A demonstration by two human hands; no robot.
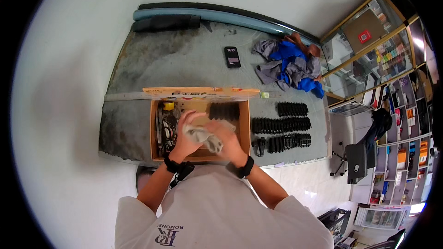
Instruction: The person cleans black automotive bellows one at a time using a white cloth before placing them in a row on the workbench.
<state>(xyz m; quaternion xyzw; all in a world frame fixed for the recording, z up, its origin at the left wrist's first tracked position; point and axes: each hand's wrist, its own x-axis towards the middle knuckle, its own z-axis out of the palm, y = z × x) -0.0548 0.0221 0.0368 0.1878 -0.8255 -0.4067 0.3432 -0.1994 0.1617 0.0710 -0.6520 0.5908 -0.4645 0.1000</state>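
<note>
My left hand (188, 138) and my right hand (226, 141) are over an open cardboard box, both on a crumpled pale cloth (207, 139) held between them. My right hand is blurred. At the left inside the box (245, 128) lie dark tools and small parts (168, 128) with a roll of yellow tape (168, 106). A row of black plastic parts (224, 111) lies at the back right inside the box. Several rows of similar black parts (282, 125) stand on the table right of the box, with a single black piece (261, 146) nearest me.
The worn grey table (166, 58) also bears a dark phone (232, 57) and a heap of blue, grey and brown cloths (292, 63). Long rolls (221, 17) lie along the wall. A glass cabinet (367, 48) stands at the right, with an office chair (358, 159) nearer.
</note>
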